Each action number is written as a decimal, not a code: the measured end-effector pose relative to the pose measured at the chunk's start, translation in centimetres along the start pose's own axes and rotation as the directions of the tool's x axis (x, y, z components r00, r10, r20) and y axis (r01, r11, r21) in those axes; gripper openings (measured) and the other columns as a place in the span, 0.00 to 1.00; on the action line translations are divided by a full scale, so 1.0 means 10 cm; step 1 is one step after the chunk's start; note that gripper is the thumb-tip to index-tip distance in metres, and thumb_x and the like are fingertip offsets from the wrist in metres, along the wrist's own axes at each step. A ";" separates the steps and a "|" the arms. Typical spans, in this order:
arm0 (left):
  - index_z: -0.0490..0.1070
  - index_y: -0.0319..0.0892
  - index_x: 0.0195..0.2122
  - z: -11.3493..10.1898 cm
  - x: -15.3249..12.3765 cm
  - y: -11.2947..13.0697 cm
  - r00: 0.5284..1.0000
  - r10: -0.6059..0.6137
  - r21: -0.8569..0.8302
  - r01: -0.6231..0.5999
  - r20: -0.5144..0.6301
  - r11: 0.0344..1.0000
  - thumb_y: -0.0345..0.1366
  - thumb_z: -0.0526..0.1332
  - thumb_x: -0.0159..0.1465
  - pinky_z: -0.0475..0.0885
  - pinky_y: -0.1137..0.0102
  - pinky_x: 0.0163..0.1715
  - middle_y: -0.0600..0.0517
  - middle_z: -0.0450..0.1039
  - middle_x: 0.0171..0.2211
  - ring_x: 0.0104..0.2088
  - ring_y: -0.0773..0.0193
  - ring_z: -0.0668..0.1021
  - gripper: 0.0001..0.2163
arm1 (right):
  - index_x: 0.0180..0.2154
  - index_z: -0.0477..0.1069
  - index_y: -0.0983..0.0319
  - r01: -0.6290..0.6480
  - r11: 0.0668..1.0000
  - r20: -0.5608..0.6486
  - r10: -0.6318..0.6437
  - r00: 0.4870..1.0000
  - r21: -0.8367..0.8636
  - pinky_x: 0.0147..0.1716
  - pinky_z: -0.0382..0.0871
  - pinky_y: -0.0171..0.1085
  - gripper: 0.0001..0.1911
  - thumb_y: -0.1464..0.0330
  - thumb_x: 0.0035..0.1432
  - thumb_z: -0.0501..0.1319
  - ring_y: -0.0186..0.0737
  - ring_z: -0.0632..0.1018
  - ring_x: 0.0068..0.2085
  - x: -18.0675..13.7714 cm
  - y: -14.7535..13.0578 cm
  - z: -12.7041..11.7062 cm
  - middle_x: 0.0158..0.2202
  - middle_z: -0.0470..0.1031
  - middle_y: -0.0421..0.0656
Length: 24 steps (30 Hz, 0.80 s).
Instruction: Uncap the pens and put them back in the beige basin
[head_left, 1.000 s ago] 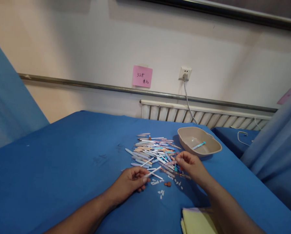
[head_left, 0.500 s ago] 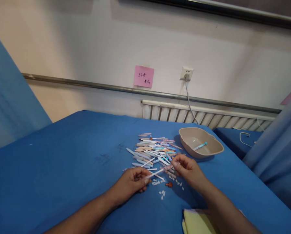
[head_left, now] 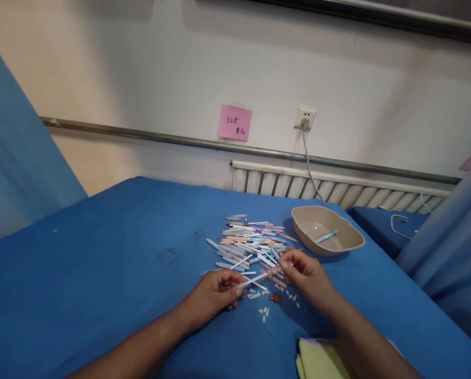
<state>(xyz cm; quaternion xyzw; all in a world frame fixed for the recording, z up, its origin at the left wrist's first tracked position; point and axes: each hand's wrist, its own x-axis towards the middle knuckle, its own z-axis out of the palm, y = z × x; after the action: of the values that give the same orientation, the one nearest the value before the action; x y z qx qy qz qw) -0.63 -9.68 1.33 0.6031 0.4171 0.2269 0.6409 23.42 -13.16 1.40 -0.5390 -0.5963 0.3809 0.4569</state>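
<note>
Between my two hands is a slim pen [head_left: 256, 279], white along its left part and pinkish toward the right. My left hand [head_left: 221, 290] pinches its white end between thumb and fingers. At the pinkish end, the fingertips of my right hand [head_left: 304, 271] are closed on it. Just behind lies a heap of pen parts [head_left: 235, 247], with grey, white, orange and blue barrels and sticks. Small white tips [head_left: 264, 313] and a brown piece [head_left: 274, 298] lie on the blue cloth in front of the hands.
A beige basin [head_left: 328, 250] with a turquoise pen [head_left: 326, 236] in it stands at the right back. Yellow cloth or paper [head_left: 324, 360] lies under my right forearm. Behind the blue-covered table [head_left: 101, 273] are a radiator [head_left: 282, 181] and a wall socket [head_left: 305, 118].
The view has shifted very slightly. Both hands keep their grip on the pen, with hardly any movement.
</note>
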 end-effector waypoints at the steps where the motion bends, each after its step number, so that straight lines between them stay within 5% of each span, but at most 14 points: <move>1: 0.74 0.38 0.35 0.01 -0.01 0.01 1.000 0.008 0.015 -0.008 0.004 1.000 0.44 0.67 0.51 0.66 0.76 0.24 0.55 0.71 0.23 0.22 0.70 0.71 0.16 | 0.30 0.68 0.62 0.006 1.000 0.006 -0.006 1.000 -0.014 0.24 0.60 0.31 0.15 0.55 0.56 0.57 0.31 0.65 0.24 -0.01 -0.01 0.01 0.23 0.65 0.37; 7: 0.76 0.39 0.36 0.02 -0.07 0.09 0.994 0.106 0.120 -0.109 0.030 0.987 0.42 0.64 0.54 0.64 0.76 0.25 0.56 0.70 0.24 0.24 0.69 0.69 0.13 | 0.33 0.69 0.60 0.000 1.000 0.091 0.002 0.996 -0.025 0.23 0.64 0.31 0.11 0.59 0.56 0.58 0.33 0.68 0.24 -0.10 -0.07 0.17 0.23 0.67 0.36; 11: 0.76 0.40 0.37 0.01 -0.09 0.08 0.984 0.170 0.194 -0.176 0.047 0.965 0.39 0.62 0.56 0.63 0.77 0.26 0.55 0.72 0.26 0.25 0.68 0.69 0.11 | 0.33 0.71 0.60 0.110 0.973 0.139 -0.083 0.987 -0.202 0.25 0.63 0.31 0.07 0.64 0.56 0.58 0.34 0.71 0.26 -0.15 -0.12 0.26 0.26 0.71 0.39; 24: 0.77 0.42 0.39 0.01 -0.14 0.12 0.972 0.220 0.253 -0.234 0.083 0.939 0.37 0.59 0.60 0.65 0.76 0.28 0.54 0.73 0.27 0.27 0.67 0.71 0.10 | 0.33 0.69 0.60 0.178 0.925 0.199 -0.115 0.973 -0.336 0.27 0.59 0.31 0.08 0.64 0.60 0.54 0.35 0.70 0.27 -0.19 -0.22 0.25 0.26 0.71 0.39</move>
<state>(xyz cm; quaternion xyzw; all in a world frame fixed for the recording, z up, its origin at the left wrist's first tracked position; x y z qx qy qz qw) -1.02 -10.68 2.86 0.7322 0.3537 0.2260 0.5364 20.41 -15.22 2.55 -0.5300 -0.7313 0.2791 0.3261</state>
